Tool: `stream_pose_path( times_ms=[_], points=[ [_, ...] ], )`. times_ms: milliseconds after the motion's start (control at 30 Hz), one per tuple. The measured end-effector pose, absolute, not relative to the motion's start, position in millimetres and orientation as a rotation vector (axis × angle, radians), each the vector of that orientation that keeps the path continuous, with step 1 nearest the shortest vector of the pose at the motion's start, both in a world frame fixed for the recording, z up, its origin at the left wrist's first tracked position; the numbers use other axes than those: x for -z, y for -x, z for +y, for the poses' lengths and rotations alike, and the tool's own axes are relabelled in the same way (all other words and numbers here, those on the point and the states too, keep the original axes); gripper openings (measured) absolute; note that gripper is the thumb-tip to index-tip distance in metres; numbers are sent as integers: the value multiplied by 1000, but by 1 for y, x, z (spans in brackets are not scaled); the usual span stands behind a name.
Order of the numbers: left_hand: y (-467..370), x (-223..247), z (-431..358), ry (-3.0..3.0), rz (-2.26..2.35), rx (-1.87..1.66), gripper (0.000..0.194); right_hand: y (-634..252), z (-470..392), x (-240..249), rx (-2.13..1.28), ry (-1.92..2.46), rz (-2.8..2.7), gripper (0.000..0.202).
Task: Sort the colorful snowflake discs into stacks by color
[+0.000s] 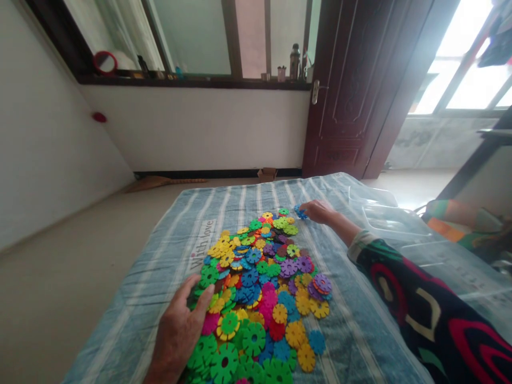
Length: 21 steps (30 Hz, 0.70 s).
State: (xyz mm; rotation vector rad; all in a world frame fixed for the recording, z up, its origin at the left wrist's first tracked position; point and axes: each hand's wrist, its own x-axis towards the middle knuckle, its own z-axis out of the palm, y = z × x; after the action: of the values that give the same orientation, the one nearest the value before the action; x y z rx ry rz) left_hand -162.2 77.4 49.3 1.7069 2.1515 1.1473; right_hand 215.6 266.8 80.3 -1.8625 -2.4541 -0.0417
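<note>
A large pile of flower-shaped plastic snowflake discs in green, yellow, blue, purple, pink and red covers the middle of the bed. My left hand rests at the pile's left edge, thumb and fingers apart beside some green discs; it holds nothing that I can see. Beyond the far right end of the pile, my right hand is closed at the fingertips on blue snowflake discs. How many blue discs it grips is unclear. A stack of purple discs lies at the pile's right side.
The striped blue bedcover carries printed lettering left of the pile. Clear plastic containers stand at the bed's right side, near my right forearm. Past the bed are a brown door, a small cardboard box and a broom.
</note>
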Motion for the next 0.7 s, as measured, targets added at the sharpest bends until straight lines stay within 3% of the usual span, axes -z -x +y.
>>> stream_pose_path(
  times_ms=[133,367,700],
  points=[
    [154,-52,77,-1699,2130,-1135,38,-216,272,-81,62,1857,-2483,37],
    [146,-60,75,-1641,2122,-1015,55,-214,276,-86,93,1876,-2490,33],
    [153,-52,75,-1680,2107,-1058,48,-212,277,-82,146,1964,-2457,26]
  ],
)
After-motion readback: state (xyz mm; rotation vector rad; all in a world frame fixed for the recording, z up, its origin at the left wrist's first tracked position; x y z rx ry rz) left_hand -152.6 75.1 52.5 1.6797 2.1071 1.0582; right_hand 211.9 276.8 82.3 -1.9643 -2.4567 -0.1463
